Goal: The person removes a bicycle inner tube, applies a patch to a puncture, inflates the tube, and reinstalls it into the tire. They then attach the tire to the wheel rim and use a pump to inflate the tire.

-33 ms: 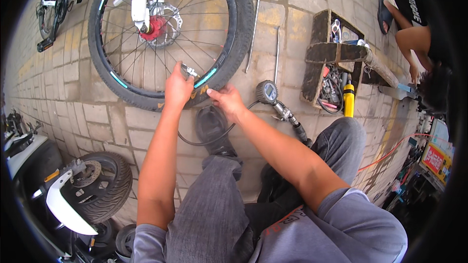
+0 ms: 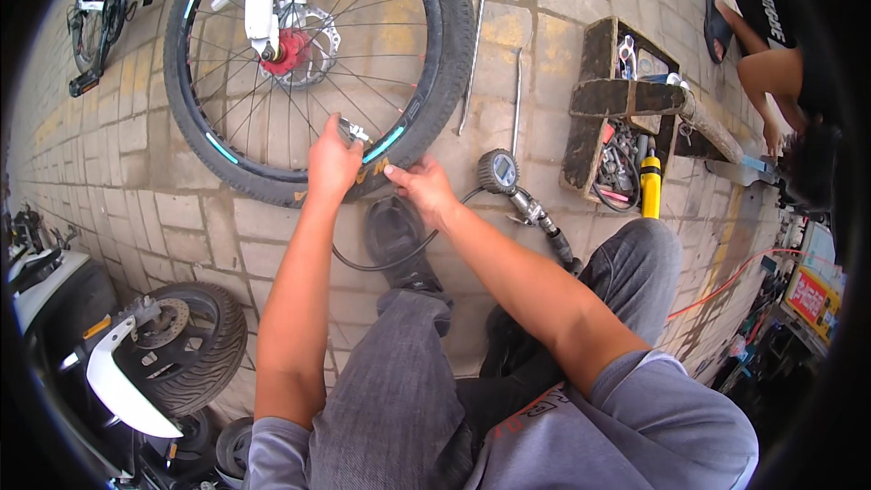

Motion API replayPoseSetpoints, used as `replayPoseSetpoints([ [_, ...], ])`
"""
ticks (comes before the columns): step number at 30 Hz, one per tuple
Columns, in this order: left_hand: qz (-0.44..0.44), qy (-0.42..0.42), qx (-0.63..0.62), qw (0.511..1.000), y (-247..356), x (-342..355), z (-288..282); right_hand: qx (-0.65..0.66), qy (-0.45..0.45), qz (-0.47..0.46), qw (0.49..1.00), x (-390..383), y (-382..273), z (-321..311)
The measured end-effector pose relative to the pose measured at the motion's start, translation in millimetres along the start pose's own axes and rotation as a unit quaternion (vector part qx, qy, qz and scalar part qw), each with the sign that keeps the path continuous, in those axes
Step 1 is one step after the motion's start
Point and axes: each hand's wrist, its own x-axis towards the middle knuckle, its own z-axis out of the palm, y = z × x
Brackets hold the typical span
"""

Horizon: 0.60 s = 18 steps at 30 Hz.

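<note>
A bicycle wheel stands before me in a white fork (image 2: pixel 261 0), with a black tyre (image 2: pixel 445 45), a red hub (image 2: pixel 288 52) and a disc rotor (image 2: pixel 319 73). At the inner edge of its rim, my left hand (image 2: pixel 332 161) is closed round a silver air chuck (image 2: pixel 356 132); the valve itself is hidden. My right hand (image 2: pixel 423 187) grips the tyre just to the right, thumb on the sidewall and fingers partly hidden. A black hose (image 2: pixel 381 266) loops below my hands. To the right lies an inflator with a round digital gauge (image 2: pixel 498 171).
Two metal rods (image 2: pixel 474 50) lie right of the wheel. Beyond them is a worn wooden toolbox (image 2: pixel 581 150) with tools and a yellow canister (image 2: pixel 650 183). A person (image 2: pixel 771 73) crouches at far right. A motor scooter wheel (image 2: pixel 213 345) is at lower left; my shoe (image 2: pixel 392 231) is beneath the tyre.
</note>
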Motion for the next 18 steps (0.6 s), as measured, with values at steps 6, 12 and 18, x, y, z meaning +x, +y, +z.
replayPoseSetpoints([
  [6,0.004,-0.039,-0.020,0.999,-5,3,-2,0.088,-0.042,-0.085,0.992,-3,5,3],
  [12,0.024,-0.069,-0.017,0.997,4,-3,-19,0.132,-0.080,-0.081,0.985,2,13,2],
  [18,0.070,-0.100,-0.010,0.992,11,3,-30,0.140,-0.048,-0.095,0.984,-2,9,10],
])
